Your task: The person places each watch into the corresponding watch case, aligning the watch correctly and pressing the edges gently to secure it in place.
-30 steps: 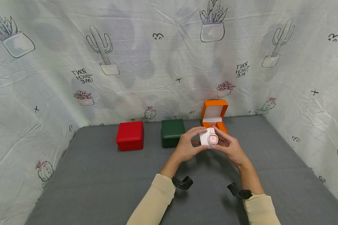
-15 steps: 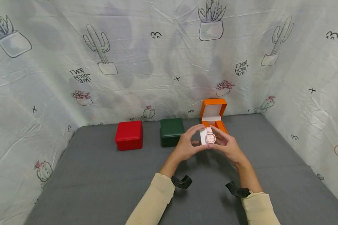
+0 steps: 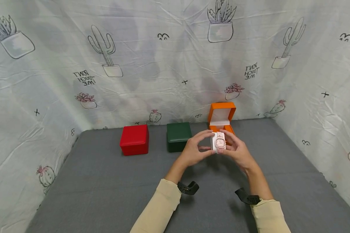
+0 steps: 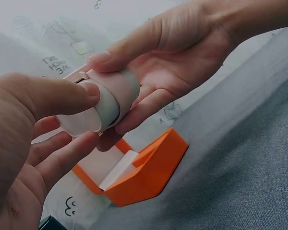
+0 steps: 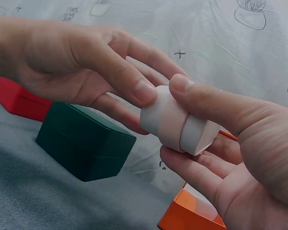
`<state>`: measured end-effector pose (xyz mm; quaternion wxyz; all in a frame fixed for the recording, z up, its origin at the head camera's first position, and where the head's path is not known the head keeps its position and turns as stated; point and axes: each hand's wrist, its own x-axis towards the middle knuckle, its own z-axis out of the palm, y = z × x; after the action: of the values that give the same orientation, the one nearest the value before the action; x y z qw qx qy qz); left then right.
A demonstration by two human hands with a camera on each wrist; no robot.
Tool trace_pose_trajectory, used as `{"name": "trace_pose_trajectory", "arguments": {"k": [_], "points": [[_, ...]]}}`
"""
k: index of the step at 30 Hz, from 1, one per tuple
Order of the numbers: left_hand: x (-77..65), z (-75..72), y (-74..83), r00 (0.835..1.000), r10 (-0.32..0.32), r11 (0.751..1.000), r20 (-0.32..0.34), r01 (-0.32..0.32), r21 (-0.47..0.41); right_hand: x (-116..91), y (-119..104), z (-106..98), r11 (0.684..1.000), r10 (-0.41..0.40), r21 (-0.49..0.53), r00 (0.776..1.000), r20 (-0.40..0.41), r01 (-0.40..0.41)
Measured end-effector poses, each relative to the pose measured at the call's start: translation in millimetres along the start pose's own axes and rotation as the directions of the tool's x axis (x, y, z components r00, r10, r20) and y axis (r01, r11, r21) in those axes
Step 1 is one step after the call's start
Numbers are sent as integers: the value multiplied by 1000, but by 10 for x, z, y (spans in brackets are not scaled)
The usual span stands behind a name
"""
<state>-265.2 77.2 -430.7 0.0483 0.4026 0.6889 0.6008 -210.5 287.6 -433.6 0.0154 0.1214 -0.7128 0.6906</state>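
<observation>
Both hands hold a pink wristwatch (image 3: 220,143) wrapped round a white watch pillow (image 4: 107,106), up above the table. My left hand (image 3: 193,149) pinches the pillow's left end between thumb and fingers. On the other side, the right hand (image 3: 235,150) grips the watch, its thumb on the pink strap (image 5: 172,123). The square dial faces the head camera. Just behind the hands stands an open orange watch box (image 3: 222,114), its lid raised and its white lining showing. Part of that box is hidden by the fingers.
A closed green box (image 3: 179,137) stands left of the hands, and farther left is a closed red box (image 3: 134,140). Grey cloth covers the table (image 3: 105,187). A printed white curtain (image 3: 163,64) hangs behind the boxes and along both sides.
The watch and pillow have turned slightly and shifted between the fingers, with the strap now nearer the middle of the white pillow. Both hands stay in nearly the same place.
</observation>
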Motion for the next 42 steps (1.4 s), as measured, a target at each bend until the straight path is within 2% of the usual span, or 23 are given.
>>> {"name": "trace_pose_trajectory", "arguments": {"k": [12, 19, 24, 26, 29, 32, 35, 39, 42], "points": [[6, 33, 5, 1000, -5, 1000, 21, 4, 11, -3, -15, 25, 999, 22, -49, 1000, -4, -22], [12, 38, 21, 998, 47, 987, 46, -53, 152, -9, -13, 16, 999, 36, -39, 999, 11, -36], [7, 63, 21, 995, 70, 973, 73, -84, 217, -11, -13, 21, 999, 35, -35, 999, 18, -34], [4, 71, 31, 994, 82, 955, 76, -100, 278, -9, -7, 19, 999, 37, -35, 999, 20, -36], [-1, 81, 53, 992, 99, 910, 85, -124, 395, -9, 7, 7, 999, 41, -37, 999, 19, -41], [-2, 89, 67, 989, 113, 868, 97, -146, 475, -13, 13, -2, 998, 45, -47, 999, 15, -44], [-7, 94, 68, 988, 117, 872, 99, -150, 466, -14, 15, -5, 997, 52, -56, 999, 14, -51], [-6, 101, 39, 991, 108, 915, 79, -131, 382, -7, 24, -9, 997, 57, -60, 998, 25, -55], [-3, 109, 11, 993, 95, 938, 67, -112, 327, -5, 34, -19, 995, 59, -79, 998, 35, -56]]}}
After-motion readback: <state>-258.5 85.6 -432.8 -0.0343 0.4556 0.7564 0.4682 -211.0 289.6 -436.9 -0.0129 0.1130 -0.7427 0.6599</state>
